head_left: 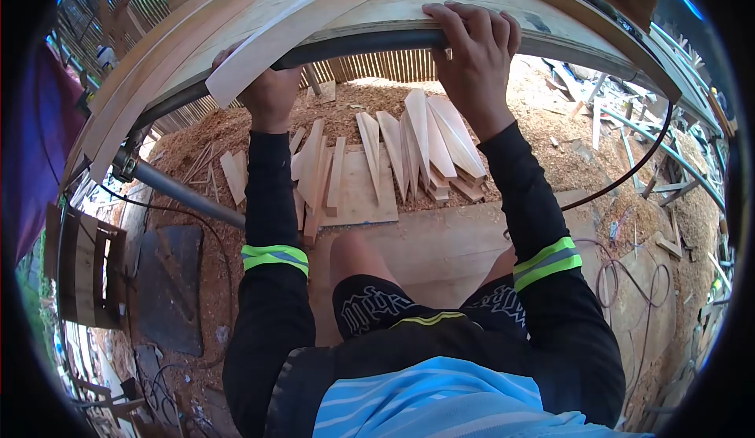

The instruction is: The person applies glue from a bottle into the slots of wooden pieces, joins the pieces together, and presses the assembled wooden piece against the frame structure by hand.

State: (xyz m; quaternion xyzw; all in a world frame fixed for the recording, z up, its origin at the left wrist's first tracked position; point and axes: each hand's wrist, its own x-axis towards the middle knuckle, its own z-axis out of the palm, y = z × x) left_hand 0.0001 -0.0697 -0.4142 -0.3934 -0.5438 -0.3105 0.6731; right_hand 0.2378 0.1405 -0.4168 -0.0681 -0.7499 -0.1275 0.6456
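Note:
My right hand (478, 64) is hooked over the front edge of a plywood tabletop (385, 15), fingers on top and thumb down by the edge. My left hand (271, 96) is closed at the same edge further left, by the dark metal pipe (354, 45) running beneath it. A pale wooden strip (271, 45) lies across the top and juts over the edge, hiding part of my left fingers. Another long strip (169, 72) lies at the left of the tabletop.
Tapered wood pieces (425, 143) are stacked on the sawdust-strewn ground below. A plywood sheet (440, 237) lies under my legs. A metal tube (185, 190) slants down at left. Hoses (629, 281) coil at right, near scattered offcuts. A dark mat (169, 288) lies at lower left.

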